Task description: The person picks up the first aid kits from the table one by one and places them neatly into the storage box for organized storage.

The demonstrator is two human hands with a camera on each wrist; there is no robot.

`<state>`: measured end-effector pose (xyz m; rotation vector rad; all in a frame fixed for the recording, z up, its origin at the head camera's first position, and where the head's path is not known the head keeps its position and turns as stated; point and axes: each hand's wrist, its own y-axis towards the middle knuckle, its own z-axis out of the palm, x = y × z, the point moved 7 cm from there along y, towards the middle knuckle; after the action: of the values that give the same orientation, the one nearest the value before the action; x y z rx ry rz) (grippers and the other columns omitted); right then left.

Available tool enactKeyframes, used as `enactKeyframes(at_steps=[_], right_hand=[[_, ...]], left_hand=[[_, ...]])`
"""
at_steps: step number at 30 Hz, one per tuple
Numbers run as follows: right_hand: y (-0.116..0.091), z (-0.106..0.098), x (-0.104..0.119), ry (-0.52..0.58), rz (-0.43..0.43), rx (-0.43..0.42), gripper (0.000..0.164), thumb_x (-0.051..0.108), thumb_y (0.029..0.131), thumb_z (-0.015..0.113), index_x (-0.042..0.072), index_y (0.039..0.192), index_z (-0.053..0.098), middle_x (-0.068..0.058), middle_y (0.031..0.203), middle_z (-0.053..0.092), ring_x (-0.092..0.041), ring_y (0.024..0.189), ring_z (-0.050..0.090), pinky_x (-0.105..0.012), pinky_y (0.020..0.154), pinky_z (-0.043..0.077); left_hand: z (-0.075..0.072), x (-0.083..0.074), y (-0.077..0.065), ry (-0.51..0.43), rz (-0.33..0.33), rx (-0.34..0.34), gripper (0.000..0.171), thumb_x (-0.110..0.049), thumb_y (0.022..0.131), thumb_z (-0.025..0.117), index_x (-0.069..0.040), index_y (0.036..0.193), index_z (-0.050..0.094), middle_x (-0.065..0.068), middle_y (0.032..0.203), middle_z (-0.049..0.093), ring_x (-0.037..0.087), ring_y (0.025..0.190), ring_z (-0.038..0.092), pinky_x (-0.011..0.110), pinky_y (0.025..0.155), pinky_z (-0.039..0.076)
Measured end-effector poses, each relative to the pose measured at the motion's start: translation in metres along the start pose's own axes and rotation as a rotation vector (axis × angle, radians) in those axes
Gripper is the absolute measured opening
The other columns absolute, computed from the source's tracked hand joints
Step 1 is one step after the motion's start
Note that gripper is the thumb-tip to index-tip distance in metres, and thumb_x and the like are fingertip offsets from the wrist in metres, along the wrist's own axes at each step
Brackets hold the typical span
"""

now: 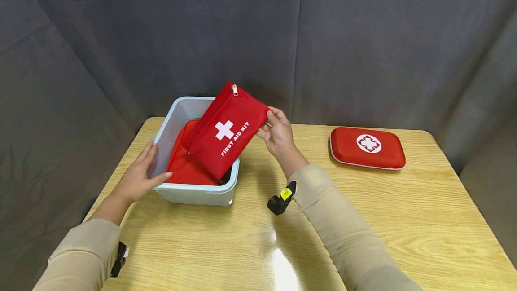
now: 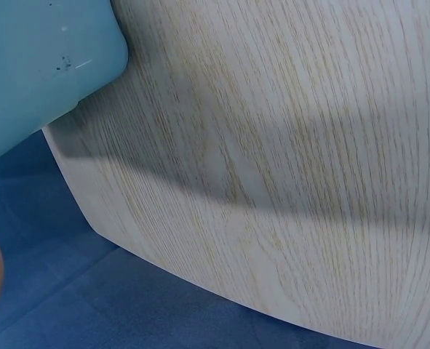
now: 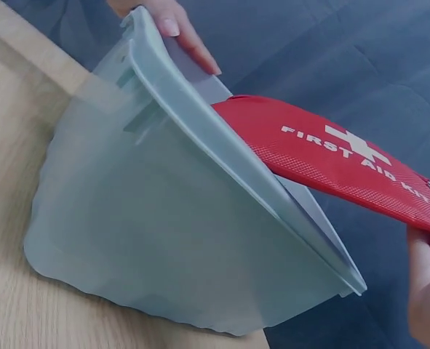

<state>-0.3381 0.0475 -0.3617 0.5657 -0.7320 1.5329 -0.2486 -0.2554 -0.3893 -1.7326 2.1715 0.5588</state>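
A flat red zip pouch (image 1: pixel 210 134) printed with a white cross and "FIRST AID KIT" is tilted over the light-blue plastic bin (image 1: pixel 194 188). My right hand (image 1: pixel 279 137) pinches the pouch's right corner between thumb and fingers; the right wrist view shows the pouch (image 3: pixel 309 142) slanting in over the rim. Underneath, another red fabric item (image 1: pixel 187 167) lies inside the bin, partly covered. My left hand (image 1: pixel 139 174) rests at the bin's front left corner, fingers extended along the left rim and thumb across the front rim.
A red hard-shell case (image 1: pixel 367 148) with a round white cross emblem lies at the right rear of the wooden table (image 1: pixel 436 219). Grey curtain (image 1: pixel 363 48) hangs behind the table and along its sides. The bin stands near the left rear edge.
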Motion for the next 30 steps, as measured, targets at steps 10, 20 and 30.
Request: enactKeyframes(at_steps=[10, 20, 30], right_hand=[[0.002, 0.014, -0.011, -0.128, 0.018, 0.035, 0.01, 0.008, 0.091, 0.041, 0.013, 0.091, 0.05, -0.005, 0.084, 0.052, -0.016, 0.063, 0.054, -0.029, 0.052, 0.048], [0.005, 0.019, -0.026, -0.209, 0.064, 0.045, 0.013, 0.009, 0.091, 0.041, 0.008, 0.1, 0.049, -0.006, 0.091, 0.052, -0.018, 0.069, 0.054, -0.028, 0.053, 0.048], [0.004, 0.03, -0.033, -0.275, 0.072, 0.092, 0.017, 0.008, 0.091, 0.04, 0.003, 0.105, 0.048, -0.005, 0.082, 0.05, -0.018, 0.063, 0.053, -0.029, 0.051, 0.046]], left_hand=[[-0.001, -0.001, -0.001, -0.012, 0.024, -0.009, 0.084, -0.039, 0.078, 0.057, 0.002, 0.136, 0.013, 0.014, 0.143, 0.005, 0.036, 0.126, 0.013, 0.056, 0.091, 0.023], [-0.001, -0.001, -0.002, -0.012, 0.032, -0.016, 0.083, -0.039, 0.079, 0.057, 0.003, 0.136, 0.013, 0.016, 0.142, 0.007, 0.037, 0.126, 0.013, 0.057, 0.091, 0.022], [-0.002, 0.0, 0.0, -0.017, 0.028, -0.011, 0.084, -0.039, 0.078, 0.057, 0.002, 0.136, 0.012, 0.016, 0.142, 0.007, 0.037, 0.126, 0.013, 0.057, 0.091, 0.022]])
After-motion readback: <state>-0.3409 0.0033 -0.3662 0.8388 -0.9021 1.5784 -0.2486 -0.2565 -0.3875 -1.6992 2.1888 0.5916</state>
